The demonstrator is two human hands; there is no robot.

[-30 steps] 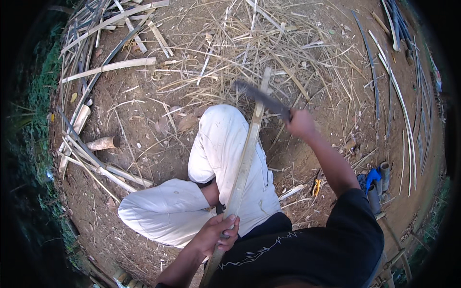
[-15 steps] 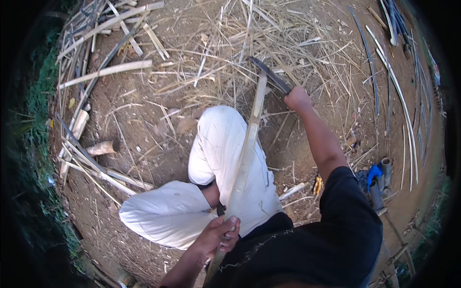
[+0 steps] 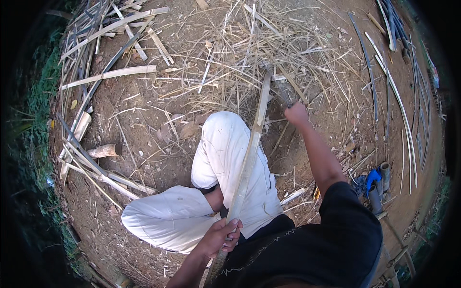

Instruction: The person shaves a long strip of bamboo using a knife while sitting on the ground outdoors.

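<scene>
A long split bamboo strip slants from beside my waist, across my right thigh, out to the litter in front. My left hand is wrapped round its near part, thumb on top. Close to the strip's far end, my right hand is closed round the handle of a machete. The dark blade lies low, seen almost flat, with its front part next to the strip's end. Whether the edge touches the bamboo I cannot tell.
Thin bamboo shavings cover the ground ahead. Split strips are heaped on the left, near a short bamboo piece. Dark and pale strips lie on the right. Short bamboo tubes and a blue cloth are by my right elbow.
The machete blade has dropped and turned beside the strip's far end; my right hand has moved slightly nearer to me. My left hand keeps its hold on the strip.
</scene>
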